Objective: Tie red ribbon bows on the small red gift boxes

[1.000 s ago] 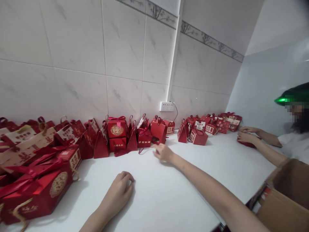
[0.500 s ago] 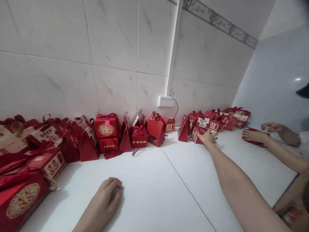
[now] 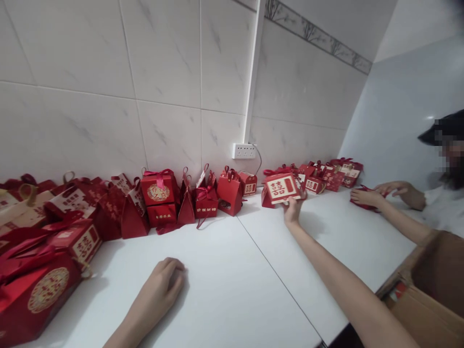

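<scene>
On the white tabletop (image 3: pixel 224 280) my left hand (image 3: pixel 165 282) rests on its side, fingers loosely curled in and nothing seen in them. Stretched out to the right, my right hand (image 3: pixel 293 209) grips a red gift box (image 3: pixel 281 189) from below, raised off the table. Its cream face with red double-happiness characters is tilted toward me. Part of another red box (image 3: pixel 267 199) shows behind it. Closest to my left hand stands a red double-happiness box (image 3: pixel 85 244), with a large red box (image 3: pixel 47 295) bearing a gold round emblem in front of it.
Red gift boxes line the tiled wall, among them a two-tier ribboned box (image 3: pixel 159 193). A white power strip (image 3: pixel 244 151) hangs on the wall. At right, a co-worker's hands (image 3: pixel 369 195) hold a red box, and an open cardboard carton (image 3: pixel 424 309) stands at the table edge.
My right hand has lifted the red gift box off the table and turned its cream face toward me. My left hand stays put. The view has shifted right, showing more of the carton and co-worker.
</scene>
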Action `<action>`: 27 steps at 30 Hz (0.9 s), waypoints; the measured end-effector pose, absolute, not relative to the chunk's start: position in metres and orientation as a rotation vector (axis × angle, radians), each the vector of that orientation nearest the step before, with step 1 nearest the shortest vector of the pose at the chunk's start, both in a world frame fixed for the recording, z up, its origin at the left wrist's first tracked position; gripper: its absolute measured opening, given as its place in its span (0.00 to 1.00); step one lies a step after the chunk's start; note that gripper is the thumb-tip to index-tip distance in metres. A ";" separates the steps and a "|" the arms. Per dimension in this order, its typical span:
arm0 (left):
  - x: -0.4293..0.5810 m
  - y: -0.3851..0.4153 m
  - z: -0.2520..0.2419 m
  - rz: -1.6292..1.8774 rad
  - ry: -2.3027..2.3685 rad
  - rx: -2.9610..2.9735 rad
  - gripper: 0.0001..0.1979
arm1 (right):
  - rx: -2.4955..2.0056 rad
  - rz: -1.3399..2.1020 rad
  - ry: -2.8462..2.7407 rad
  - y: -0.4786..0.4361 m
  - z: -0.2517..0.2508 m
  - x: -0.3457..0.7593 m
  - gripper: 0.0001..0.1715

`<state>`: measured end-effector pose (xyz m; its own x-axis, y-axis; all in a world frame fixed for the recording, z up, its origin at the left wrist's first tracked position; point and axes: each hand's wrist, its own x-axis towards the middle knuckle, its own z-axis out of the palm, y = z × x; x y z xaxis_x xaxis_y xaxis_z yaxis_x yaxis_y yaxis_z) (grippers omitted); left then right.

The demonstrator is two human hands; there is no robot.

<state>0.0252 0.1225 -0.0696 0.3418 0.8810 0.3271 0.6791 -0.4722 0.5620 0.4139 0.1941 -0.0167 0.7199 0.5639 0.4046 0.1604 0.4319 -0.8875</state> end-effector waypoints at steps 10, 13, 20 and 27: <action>0.027 0.100 -0.046 1.446 0.933 1.750 0.41 | -0.669 0.999 -1.046 0.137 -0.054 0.198 0.24; 0.021 0.105 -0.047 1.528 0.867 1.662 0.40 | -0.543 1.137 -1.026 0.133 -0.061 0.186 0.21; 0.015 0.118 -0.051 1.617 1.067 1.455 0.28 | -0.714 1.033 -1.009 0.140 -0.056 0.226 0.20; 0.009 0.120 -0.048 1.242 0.925 1.681 0.34 | -0.699 1.173 -1.239 0.133 -0.053 0.222 0.28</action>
<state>0.0090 0.1195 -0.0481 0.2398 0.9032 0.3560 0.0823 -0.3843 0.9195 0.2223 0.1328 -0.0528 -0.0871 0.9359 0.3414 -0.2892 0.3042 -0.9076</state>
